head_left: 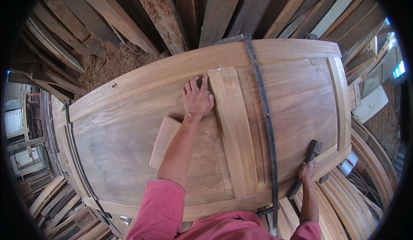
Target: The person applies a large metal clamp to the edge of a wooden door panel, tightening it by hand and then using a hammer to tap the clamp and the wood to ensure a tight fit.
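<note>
A large wooden panel door (pixel 297 102) lies flat before me, with a frame around its panels and a crosspiece (pixel 236 132) between them. My left hand (pixel 198 98) rests on the door with its fingers spread, the fingertips at the joint of the crosspiece and the far rail (pixel 159 76). Nothing shows in that hand. Under my left forearm lies a loose wooden block (pixel 165 141), partly hidden by the arm. At the near right edge my right hand (pixel 307 171) is wrapped around the handle of a hammer (pixel 315 149), its dark head upward over the panel.
A dark metal bar clamp (pixel 263 106) spans the door right of the crosspiece. Another clamp (pixel 73 149) crosses its left end. Beyond the far edge lean several boards (pixel 219 16), with wood shavings (pixel 105 68) heaped at their foot. More timber (pixel 344 197) is stacked at lower right.
</note>
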A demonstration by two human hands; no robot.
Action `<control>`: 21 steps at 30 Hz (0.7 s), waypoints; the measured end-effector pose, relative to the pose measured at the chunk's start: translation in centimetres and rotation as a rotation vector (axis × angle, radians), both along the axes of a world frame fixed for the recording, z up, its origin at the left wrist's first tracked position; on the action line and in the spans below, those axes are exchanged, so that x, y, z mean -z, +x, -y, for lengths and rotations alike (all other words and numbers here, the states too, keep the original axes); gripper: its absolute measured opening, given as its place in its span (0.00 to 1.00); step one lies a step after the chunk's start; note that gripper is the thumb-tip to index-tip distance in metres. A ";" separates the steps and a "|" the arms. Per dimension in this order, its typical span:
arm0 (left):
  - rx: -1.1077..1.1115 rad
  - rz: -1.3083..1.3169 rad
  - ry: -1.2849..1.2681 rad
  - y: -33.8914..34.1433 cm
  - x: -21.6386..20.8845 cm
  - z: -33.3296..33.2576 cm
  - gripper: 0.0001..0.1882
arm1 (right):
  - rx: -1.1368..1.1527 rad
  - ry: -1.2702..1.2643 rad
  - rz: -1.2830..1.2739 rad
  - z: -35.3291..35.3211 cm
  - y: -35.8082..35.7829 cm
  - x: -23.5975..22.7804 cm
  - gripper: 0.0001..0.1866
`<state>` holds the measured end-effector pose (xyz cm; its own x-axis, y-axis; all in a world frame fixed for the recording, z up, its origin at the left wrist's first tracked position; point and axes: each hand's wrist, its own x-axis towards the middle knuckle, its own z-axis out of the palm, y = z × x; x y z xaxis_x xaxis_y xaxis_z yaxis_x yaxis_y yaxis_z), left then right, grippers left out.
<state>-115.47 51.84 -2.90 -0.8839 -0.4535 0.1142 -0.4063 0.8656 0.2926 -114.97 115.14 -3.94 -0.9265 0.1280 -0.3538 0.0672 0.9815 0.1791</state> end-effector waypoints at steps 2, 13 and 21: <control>0.000 0.001 0.003 0.0 0.1 0.0 0.35 | 0.012 -0.018 -0.013 0.3 0.1 -0.3 0.34; 0.015 -0.016 -0.013 0.1 0.2 0.1 0.36 | 0.016 -0.008 -0.018 1.4 0.0 -1.1 0.36; 0.008 -0.007 -0.006 0.1 -0.1 0.0 0.35 | 0.051 -0.006 0.023 2.2 -0.2 -1.8 0.37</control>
<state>-115.40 51.79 -2.81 -0.8867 -0.4455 0.1232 -0.3972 0.8707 0.2899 -115.21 112.90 -2.10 -0.9103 0.1730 -0.3761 0.1135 0.9780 0.1752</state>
